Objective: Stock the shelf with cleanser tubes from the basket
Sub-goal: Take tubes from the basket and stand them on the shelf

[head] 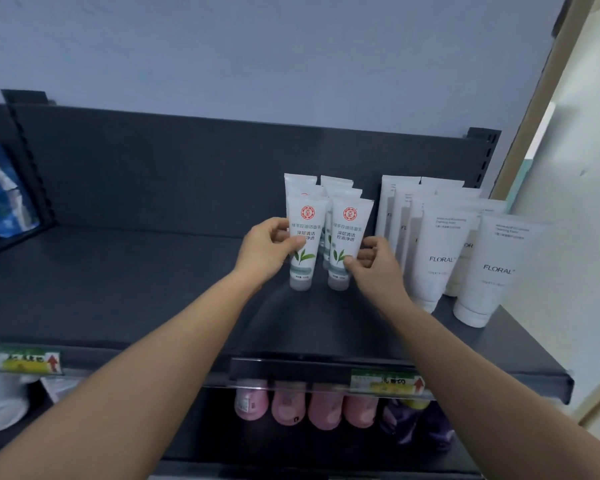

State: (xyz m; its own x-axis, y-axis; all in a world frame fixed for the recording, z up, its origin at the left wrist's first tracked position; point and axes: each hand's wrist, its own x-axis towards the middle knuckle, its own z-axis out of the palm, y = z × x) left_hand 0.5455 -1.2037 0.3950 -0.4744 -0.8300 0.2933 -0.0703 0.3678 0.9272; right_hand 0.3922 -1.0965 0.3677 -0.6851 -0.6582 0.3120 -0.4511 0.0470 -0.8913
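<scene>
The only view sits at the person's head and faces forward and slightly down onto a dark shelf (pixel 118 289), at arm's reach. Both forearms enter from the bottom corners, and the left hand (pixel 267 251) and right hand (pixel 378 265) meet near mid-frame at the cleanser tubes (pixel 305 237). The wide lens bows the shelf's front edge. A pale wall (pixel 257 57) fills the top, and pink bottles (pixel 323 410) line the bottom strip.
</scene>
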